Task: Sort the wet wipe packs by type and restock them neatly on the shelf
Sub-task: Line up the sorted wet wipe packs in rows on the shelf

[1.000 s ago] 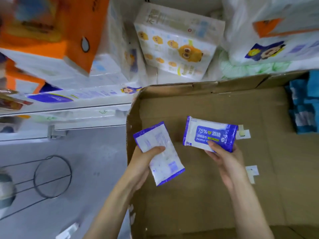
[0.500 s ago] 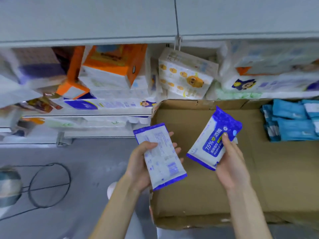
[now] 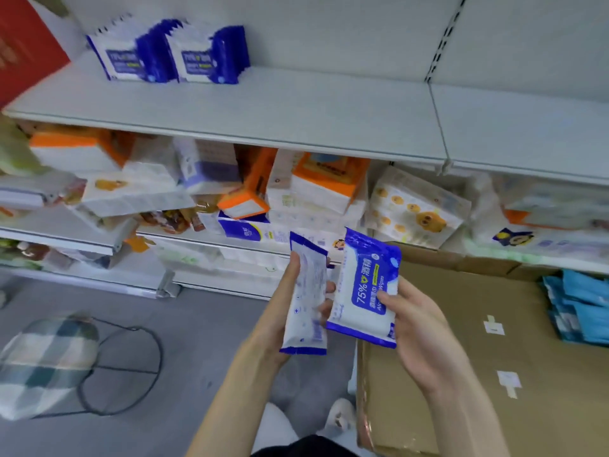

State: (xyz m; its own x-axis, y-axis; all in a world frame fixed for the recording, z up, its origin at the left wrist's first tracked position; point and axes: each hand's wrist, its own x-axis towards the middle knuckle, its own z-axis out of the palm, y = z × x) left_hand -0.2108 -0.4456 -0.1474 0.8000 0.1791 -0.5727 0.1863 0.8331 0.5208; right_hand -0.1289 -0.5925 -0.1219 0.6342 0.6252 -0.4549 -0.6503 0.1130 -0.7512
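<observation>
left hand point(image 3: 290, 311) grips back-facing alcohol wipe pack point(image 3: 306, 298) | right hand point(image 3: 418, 328) pinches label-up alcohol wipe pack point(image 3: 365, 291) | likely bound for matching shelf row point(image 3: 168, 56)

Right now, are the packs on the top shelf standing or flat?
Standing: the shelved packs sit on edge in two rows, labels facing out.

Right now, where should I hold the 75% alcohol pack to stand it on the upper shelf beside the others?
Grip the alcohol pack across its narrow width, from its right edge, as the right hand does now: thumb on the label. The pouch is flat and upright, so that likely leaves its bottom seam free to land beside the shelved packs.
</observation>
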